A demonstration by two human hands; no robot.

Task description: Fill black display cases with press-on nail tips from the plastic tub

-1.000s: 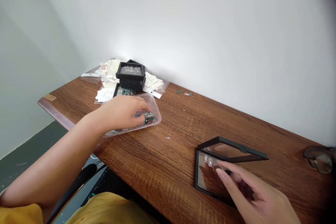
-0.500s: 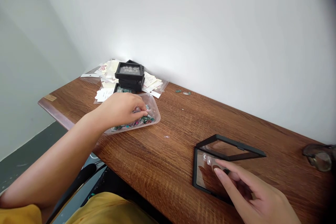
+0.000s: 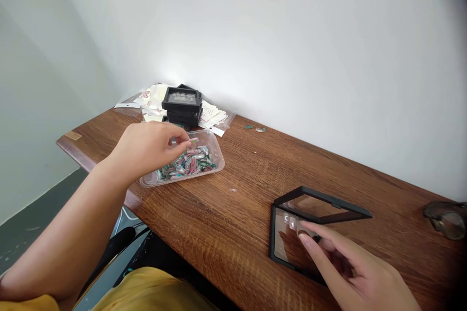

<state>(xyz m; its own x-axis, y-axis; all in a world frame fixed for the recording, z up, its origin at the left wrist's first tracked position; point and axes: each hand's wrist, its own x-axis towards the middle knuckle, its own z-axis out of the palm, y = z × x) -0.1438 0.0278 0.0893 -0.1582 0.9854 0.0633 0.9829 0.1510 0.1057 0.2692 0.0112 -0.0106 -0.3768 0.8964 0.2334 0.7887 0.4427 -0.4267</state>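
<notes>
My left hand (image 3: 156, 148) is raised over the near-left side of a clear plastic tub (image 3: 218, 153). Its thumb and forefinger pinch a small, pale press-on nail (image 3: 194, 140) with a green spot. Many loose press-on nails (image 3: 193, 160), green, pink and clear, fill the tub. At the right, a black-framed display case (image 3: 272, 233) lies unfolded on the table, lid tilted up. Two clear nails (image 3: 292, 222) rest on its film. Over the case, my right hand (image 3: 350, 262) has thumb and forefinger slightly apart at the film; its other fingers are curled and partly hidden.
Behind the tub stands a stack of black display cases (image 3: 182, 99) among printed cards and plastic sleeves (image 3: 213, 114). Several loose nails (image 3: 260, 129) lie near the wall. A dark translucent object (image 3: 445, 218) sits at the right. The wooden table (image 3: 219, 223) ends close to my lap.
My left hand has lifted out of the tub and moved left, with a nail pinched between its fingertips. More of the tub's contents show. The right hand stays at the display case.
</notes>
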